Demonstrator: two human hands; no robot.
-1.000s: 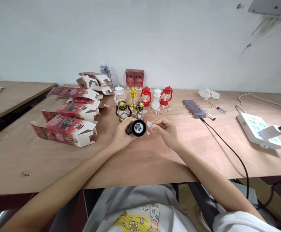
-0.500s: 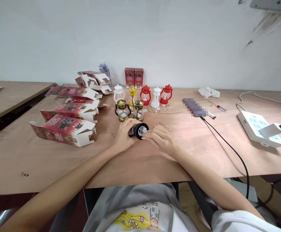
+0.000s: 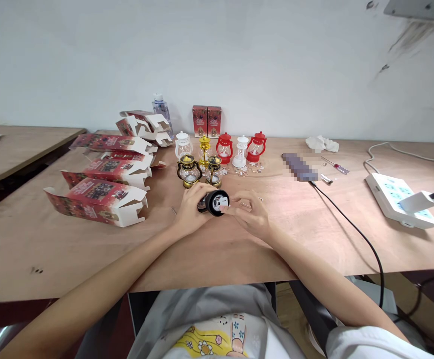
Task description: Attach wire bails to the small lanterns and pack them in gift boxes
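My left hand (image 3: pixel 191 209) grips a small black toy lantern (image 3: pixel 214 203) lying on its side, its round base turned toward me. A small white piece sits in that base, and the fingers of my right hand (image 3: pixel 249 215) are pinched together and pressed against it. Both hands rest on the wooden table (image 3: pixel 217 239) near its middle. Just behind them stand two black-and-gold lanterns (image 3: pixel 189 171), then a row of white, gold and red lanterns (image 3: pixel 224 148). A thin wire piece (image 3: pixel 254 200) lies beside my right hand.
Several red-and-white open cartons (image 3: pixel 100 199) lie at the left. Two upright red boxes (image 3: pixel 206 121) and a bottle (image 3: pixel 161 110) stand at the back. A screwdriver (image 3: pixel 337 166), crumpled tissue (image 3: pixel 323 143), a white power strip (image 3: pixel 398 197) and a black cable (image 3: pixel 355 234) occupy the right.
My right hand carried the small white piece from beside the lantern to its base and now presses it there. The left hand tilted the lantern slightly lower.
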